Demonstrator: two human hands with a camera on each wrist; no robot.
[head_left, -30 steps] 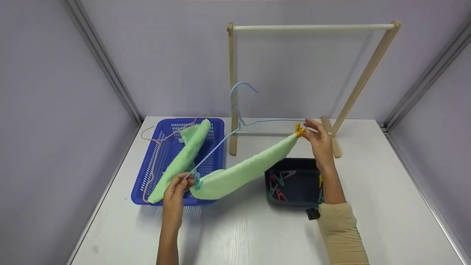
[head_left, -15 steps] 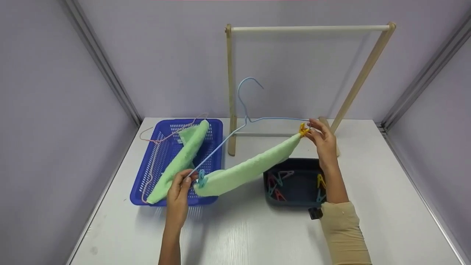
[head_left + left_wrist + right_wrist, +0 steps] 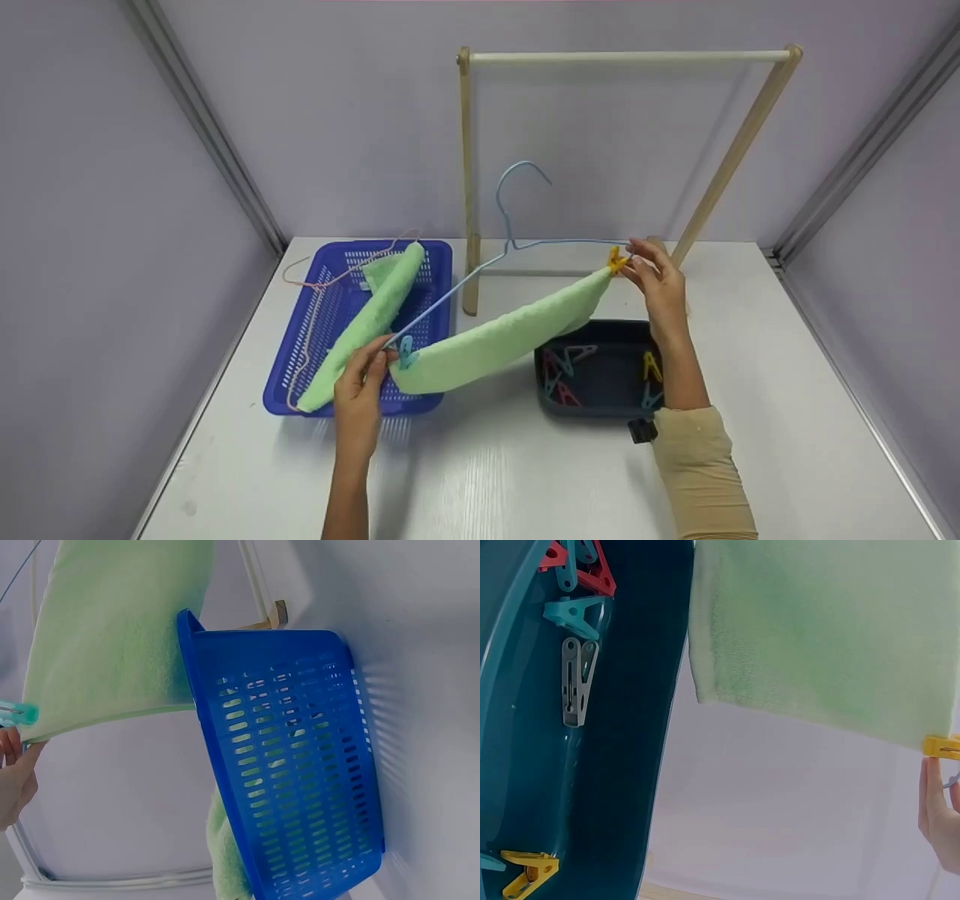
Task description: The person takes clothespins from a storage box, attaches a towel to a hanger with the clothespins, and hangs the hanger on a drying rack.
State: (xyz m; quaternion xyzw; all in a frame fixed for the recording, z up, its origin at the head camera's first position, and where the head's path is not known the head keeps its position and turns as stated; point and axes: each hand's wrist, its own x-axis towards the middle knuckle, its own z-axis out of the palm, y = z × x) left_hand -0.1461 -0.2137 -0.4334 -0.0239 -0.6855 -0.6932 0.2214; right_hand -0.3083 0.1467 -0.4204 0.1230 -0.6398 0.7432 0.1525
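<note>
A light blue wire hanger (image 3: 504,225) is held above the table with a green towel (image 3: 499,339) pegged along its lower bar. My left hand (image 3: 366,371) pinches the hanger's left end beside a teal peg (image 3: 406,352), which also shows at the frame's edge in the left wrist view (image 3: 16,713). My right hand (image 3: 651,271) pinches the right end at a yellow peg (image 3: 616,260), seen too in the right wrist view (image 3: 941,746). The towel (image 3: 832,622) sags between both hands.
A blue basket (image 3: 431,281) at the left holds a second green towel (image 3: 367,322) and a pink wire hanger (image 3: 311,285). A dark bin (image 3: 600,409) of coloured pegs (image 3: 559,371) sits below the towel. A wooden rack (image 3: 622,56) stands at the back.
Both hands have lifted the hanger slightly and shifted it right; its hook stands higher and more upright. The grips on the two ends are unchanged.
</note>
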